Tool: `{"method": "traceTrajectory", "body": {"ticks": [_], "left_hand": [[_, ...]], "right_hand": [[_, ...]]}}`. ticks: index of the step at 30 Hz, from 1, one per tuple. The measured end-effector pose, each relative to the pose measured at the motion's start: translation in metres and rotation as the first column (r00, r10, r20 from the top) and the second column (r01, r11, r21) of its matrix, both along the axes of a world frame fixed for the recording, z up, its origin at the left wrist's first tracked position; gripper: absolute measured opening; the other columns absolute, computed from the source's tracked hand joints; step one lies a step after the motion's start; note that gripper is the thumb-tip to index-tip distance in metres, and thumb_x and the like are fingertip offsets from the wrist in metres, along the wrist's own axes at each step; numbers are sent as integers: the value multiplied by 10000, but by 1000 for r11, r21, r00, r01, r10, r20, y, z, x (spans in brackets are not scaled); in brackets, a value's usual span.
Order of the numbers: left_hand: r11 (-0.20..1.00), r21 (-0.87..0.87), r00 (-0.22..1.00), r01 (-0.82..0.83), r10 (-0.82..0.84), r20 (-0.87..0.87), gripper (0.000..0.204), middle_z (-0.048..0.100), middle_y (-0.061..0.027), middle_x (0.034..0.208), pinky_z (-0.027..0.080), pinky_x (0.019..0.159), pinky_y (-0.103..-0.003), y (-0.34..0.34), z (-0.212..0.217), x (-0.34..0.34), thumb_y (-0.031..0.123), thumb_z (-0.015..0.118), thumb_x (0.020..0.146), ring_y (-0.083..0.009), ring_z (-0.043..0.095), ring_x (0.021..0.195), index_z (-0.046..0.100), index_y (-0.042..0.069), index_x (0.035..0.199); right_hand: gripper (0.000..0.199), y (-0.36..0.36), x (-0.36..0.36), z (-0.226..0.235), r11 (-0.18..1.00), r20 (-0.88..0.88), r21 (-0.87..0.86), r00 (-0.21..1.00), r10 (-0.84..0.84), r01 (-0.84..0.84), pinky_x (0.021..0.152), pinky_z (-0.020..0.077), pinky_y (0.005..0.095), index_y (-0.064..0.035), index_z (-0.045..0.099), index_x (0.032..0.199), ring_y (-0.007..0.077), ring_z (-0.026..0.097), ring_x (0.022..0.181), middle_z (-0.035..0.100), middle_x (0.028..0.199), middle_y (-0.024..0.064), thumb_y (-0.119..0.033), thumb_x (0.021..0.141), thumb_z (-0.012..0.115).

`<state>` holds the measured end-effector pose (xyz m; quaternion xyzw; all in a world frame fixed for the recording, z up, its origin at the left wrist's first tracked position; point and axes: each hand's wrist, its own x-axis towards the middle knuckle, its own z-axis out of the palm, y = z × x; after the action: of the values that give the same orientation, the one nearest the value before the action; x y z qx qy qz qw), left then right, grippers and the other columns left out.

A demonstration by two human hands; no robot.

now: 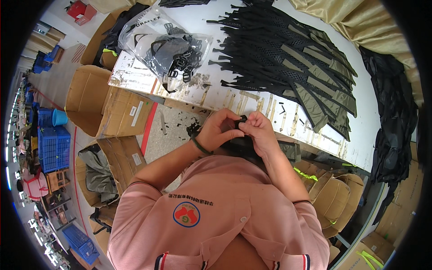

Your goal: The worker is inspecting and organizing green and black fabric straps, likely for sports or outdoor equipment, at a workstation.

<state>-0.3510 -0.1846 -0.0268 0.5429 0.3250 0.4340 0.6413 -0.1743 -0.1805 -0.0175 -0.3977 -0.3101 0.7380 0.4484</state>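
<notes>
Close in front of my chest, at the near edge of the table, my two hands meet. Thumb and fingers of my left hand (219,131) pinch a small black piece (243,120), perhaps a buckle or strap end; the fingers cover most of it. My right hand (261,134) grips the same piece from the other side. Below them, dark material (243,145) lies at my lap, with an olive fabric part (290,150) to its right. Beyond the hands, a stack of black mesh and olive strap pieces (288,58) fans across the table.
A clear plastic bag (155,42) of black buckles lies on the worn white table (360,148). Open cardboard boxes (114,105) stand at the left, another box (337,193) at the right. Black cuttings (194,128) litter the floor. Black fabric (391,108) hangs at the far right.
</notes>
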Motion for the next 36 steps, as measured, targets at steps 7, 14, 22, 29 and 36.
{"method": "traceTrajectory", "body": {"ticks": [7, 14, 22, 29, 36], "left_hand": [[999, 8, 998, -42, 42, -46, 293, 533, -29, 1002, 451, 795, -254, -1, -12, -2, -52, 659, 784, -119, 548, 898, 514, 38, 1021], [954, 298, 973, -26, 93, -213, 229, 498, -25, 955, 435, 751, -245, 4, -5, -10, -65, 652, 764, -122, 517, 855, 566, 65, 932], [986, -169, 991, -2, -21, -134, 264, 525, -32, 882, 434, 632, -223, -20, -27, -37, 81, 709, 768, -107, 521, 695, 567, 71, 991], [866, 496, 534, -68, 452, -715, 369, 573, -76, 941, 467, 651, -259, -7, -17, -87, 186, 733, 763, -132, 563, 767, 559, 58, 1062], [954, -300, 999, 19, -27, -23, 394, 564, -72, 1088, 478, 693, -238, 39, -1, -15, 94, 615, 856, -111, 562, 755, 499, 64, 1232]], "right_hand": [[163, 2, -7, 22, 997, 96, -44, 994, -60, 64, 538, 479, 217, -28, 531, 989, 84, 563, 641, 572, 733, -1, -73, 862, 623], [141, 10, -2, 16, 979, 377, -41, 905, 198, -198, 584, 460, 203, -12, 609, 953, 54, 513, 651, 576, 736, -18, -140, 909, 569], [79, 35, 3, 4, 969, 567, 139, 819, 90, -203, 582, 434, 226, -44, 621, 936, 81, 517, 640, 597, 765, 11, -74, 882, 572], [184, 140, 83, 38, 525, 611, 678, -3, -792, -515, 826, 402, 381, -78, 639, 907, 304, 518, 945, 588, 919, 113, -39, 728, 658], [67, 104, 56, 72, 592, 749, 557, 46, -660, -583, 743, 442, 382, -55, 572, 837, 332, 579, 754, 601, 725, 130, -59, 794, 623]]}}
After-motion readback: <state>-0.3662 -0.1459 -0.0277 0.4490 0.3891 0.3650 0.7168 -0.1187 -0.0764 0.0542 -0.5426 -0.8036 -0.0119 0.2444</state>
